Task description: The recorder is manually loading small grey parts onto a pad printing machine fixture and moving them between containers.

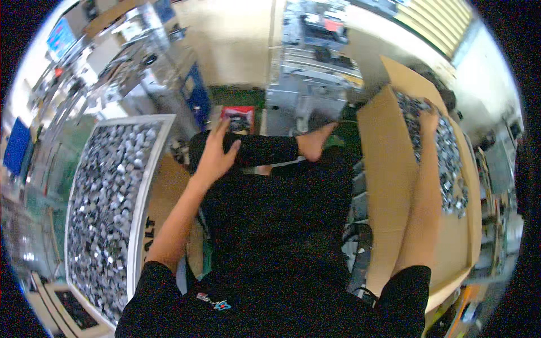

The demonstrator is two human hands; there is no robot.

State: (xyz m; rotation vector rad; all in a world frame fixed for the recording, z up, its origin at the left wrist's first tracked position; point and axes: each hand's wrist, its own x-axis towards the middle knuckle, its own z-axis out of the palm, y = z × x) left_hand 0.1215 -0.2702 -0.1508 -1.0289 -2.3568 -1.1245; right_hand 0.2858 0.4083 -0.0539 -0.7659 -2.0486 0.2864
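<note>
Partial black letters (pixel 149 235) mark a carton (pixel 169 186); shirt print (pixel 214 302) is blurred.

Open air btw L hand (pixel 217 156) and R forearm (pixel 420 225), above lap (pixel 276 208). Tall carton (pixel 386 180) to R: side wall stands btw lap and metal pcs (pixel 448 163); way in fr above only, R forearm takes part of opening, raised flap (pixel 407 78) at far end. Bin (pixel 150 177) to L: open-topped, access over rim. Bent leg (pixel 270 149) btw lap and red box (pixel 244 109). Grey machine (pixel 307 84) blocks straight ahead.
</note>
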